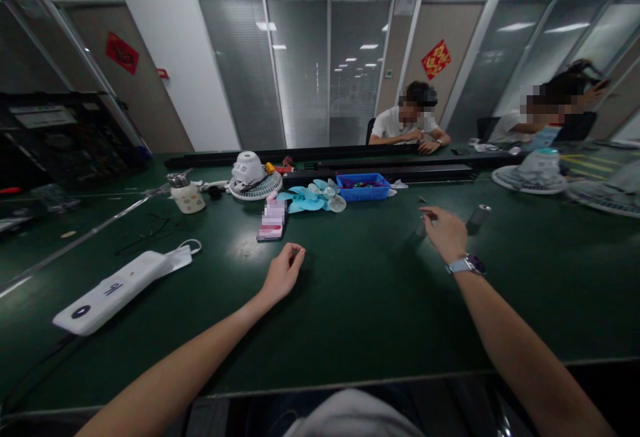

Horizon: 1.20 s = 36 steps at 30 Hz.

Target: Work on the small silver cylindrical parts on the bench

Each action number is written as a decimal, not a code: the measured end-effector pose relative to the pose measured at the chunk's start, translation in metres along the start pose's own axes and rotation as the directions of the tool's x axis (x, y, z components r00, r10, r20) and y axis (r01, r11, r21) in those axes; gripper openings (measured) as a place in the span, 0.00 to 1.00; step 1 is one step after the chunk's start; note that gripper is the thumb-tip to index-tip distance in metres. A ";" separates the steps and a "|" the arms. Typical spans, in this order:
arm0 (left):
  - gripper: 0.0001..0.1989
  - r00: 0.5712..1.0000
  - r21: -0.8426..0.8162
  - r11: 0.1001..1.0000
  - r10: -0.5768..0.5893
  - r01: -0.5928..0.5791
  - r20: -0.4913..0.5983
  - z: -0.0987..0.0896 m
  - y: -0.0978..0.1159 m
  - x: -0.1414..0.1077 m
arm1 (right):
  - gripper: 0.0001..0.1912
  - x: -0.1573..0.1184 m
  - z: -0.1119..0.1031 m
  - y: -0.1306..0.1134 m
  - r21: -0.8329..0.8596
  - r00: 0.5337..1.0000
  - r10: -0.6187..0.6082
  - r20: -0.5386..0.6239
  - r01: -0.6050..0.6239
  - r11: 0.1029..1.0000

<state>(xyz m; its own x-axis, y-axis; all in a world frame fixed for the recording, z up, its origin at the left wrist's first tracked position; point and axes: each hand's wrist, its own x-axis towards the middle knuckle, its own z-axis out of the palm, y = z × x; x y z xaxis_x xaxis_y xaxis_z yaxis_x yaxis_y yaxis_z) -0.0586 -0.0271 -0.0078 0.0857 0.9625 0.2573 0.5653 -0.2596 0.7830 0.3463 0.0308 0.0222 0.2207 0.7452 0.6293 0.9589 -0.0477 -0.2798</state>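
Observation:
My left hand [284, 272] rests low over the green table with its fingers curled in toward the thumb. Whether anything small sits between those fingertips I cannot make out. A phone [271, 219] with a pink screen lies just beyond it. On the other side, my right hand [447, 232], with a watch on the wrist, has its fingers bent over a small grey metal cylinder [421, 227], mostly hidden by the fingers. A second metal cylinder [480, 215] stands upright just right of that hand. A tiny dark piece [423, 199] lies beyond the fingertips.
Light-blue fan blades [305, 198], a blue basket [367, 192] of small parts and a white fan [250, 177] line the back. At left are a white power-strip-like device [113, 290] and a cream jar [187, 196]. More fan parts [533, 174] lie right; two people sit opposite.

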 end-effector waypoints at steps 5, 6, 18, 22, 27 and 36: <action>0.14 1.000 -0.001 1.000 0.016 -0.016 0.010 0.001 -0.003 0.000 | 0.17 0.000 0.005 0.000 -0.006 0.999 0.002 -0.042 -0.002 1.000; 0.14 1.000 0.001 1.000 0.020 -0.020 0.013 0.001 -0.003 0.000 | 0.17 0.000 0.005 0.001 0.001 0.998 0.008 -0.055 -0.008 1.000; 0.14 0.999 0.025 0.999 0.025 -0.026 0.033 -0.001 -0.002 -0.001 | 0.16 0.001 0.004 0.003 -0.097 0.999 0.045 0.008 -0.044 0.994; 0.15 0.999 0.024 0.999 0.022 -0.023 0.040 -0.001 -0.001 -0.001 | 0.17 0.001 0.005 0.002 -0.101 0.995 0.099 0.033 -0.096 0.990; 0.15 0.999 0.014 1.000 0.027 -0.028 0.044 -0.002 0.000 -0.002 | 0.32 -0.001 0.022 0.013 0.002 0.976 0.189 0.105 -0.191 0.982; 0.16 0.984 -0.032 0.990 0.138 -0.136 0.109 0.000 0.009 -0.006 | 0.25 -0.020 0.028 -0.035 0.389 0.980 0.128 0.154 -0.179 0.904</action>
<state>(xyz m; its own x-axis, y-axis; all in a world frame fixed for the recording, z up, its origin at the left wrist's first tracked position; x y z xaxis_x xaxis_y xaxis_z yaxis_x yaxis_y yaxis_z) -0.0539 -0.0353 -0.0028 0.2520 0.9201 0.2998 0.5219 -0.3901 0.7586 0.3030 0.0362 -0.0015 0.3112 0.8267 0.4688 0.7574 0.0822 -0.6477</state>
